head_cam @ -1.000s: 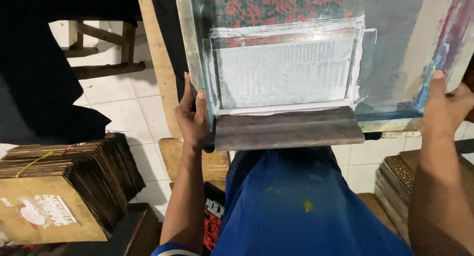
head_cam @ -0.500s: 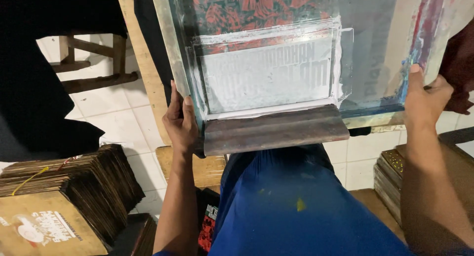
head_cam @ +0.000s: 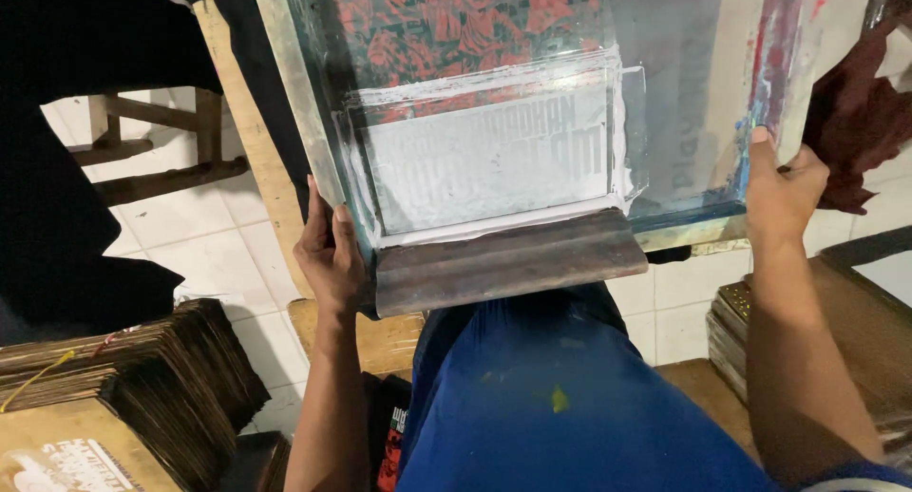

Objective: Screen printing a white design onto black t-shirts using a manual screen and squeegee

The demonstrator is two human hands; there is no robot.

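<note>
I am holding a big flat printing screen (head_cam: 665, 93) by its pale frame, right in front of me and above my blue lap (head_cam: 560, 406). My left hand (head_cam: 331, 255) is wrapped around the frame's left edge, fingers curled tight on it. My right hand (head_cam: 781, 183) grips the right edge, with my thumb up on the frame, where it is smeared with red and blue ink.

The screen's middle is thin and see-through, and I can see a red and dark green pattern through it. A white, chalky rectangle (head_cam: 489, 155) with taped edges sits in the mesh. A long squeegee (head_cam: 508, 261) with a smooth, rounded, brown-grey handle lies across the near edge of the frame, just beside my left hand.

A dark red cloth (head_cam: 855, 122) hangs just beside my right hand. Down to my left is a thick stack of brown cardboard sheets (head_cam: 142, 378), with wavy edges. More flat brown sheets (head_cam: 855, 312) are piled on my right. A wooden stool (head_cam: 152, 150) stands on the white floor tiles (head_cam: 218, 236), partly hidden by something black.
</note>
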